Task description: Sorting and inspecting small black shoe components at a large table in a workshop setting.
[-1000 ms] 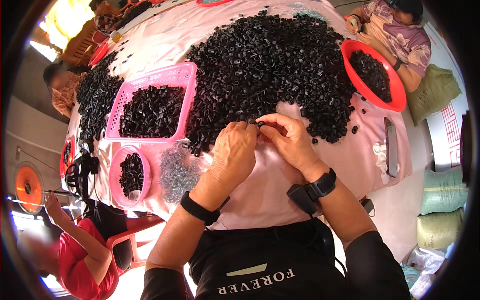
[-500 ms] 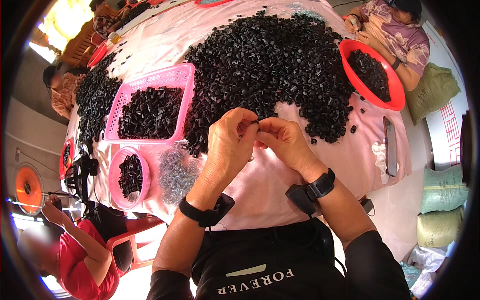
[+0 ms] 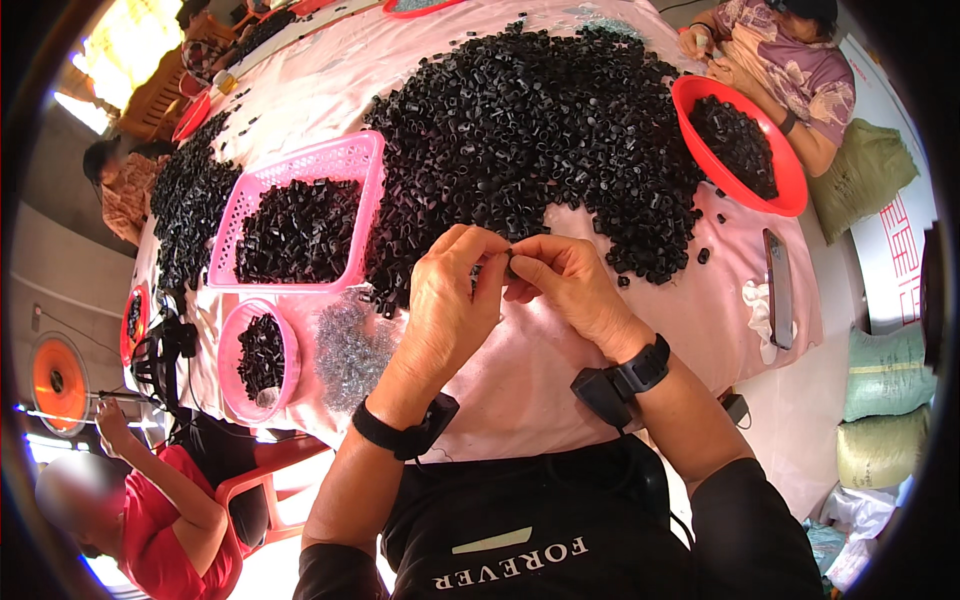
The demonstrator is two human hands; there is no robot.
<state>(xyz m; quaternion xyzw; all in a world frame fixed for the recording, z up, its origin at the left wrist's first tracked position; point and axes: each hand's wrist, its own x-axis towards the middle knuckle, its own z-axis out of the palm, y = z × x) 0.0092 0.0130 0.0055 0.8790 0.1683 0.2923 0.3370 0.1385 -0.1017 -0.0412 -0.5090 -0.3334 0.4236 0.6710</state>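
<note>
The left hand [image 3: 448,290] and right hand [image 3: 580,292] are pinching a small black piece [image 3: 510,254] between them at the black pile's [image 3: 540,130] near edge, its long axis being hidden.

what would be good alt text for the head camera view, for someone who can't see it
A person's left hand and right hand pinch a small dark piece between them, over a pink tablecloth. Beyond them spreads a large heap of small black parts, with a pink basket to the left and a red bowl to the right.
</note>
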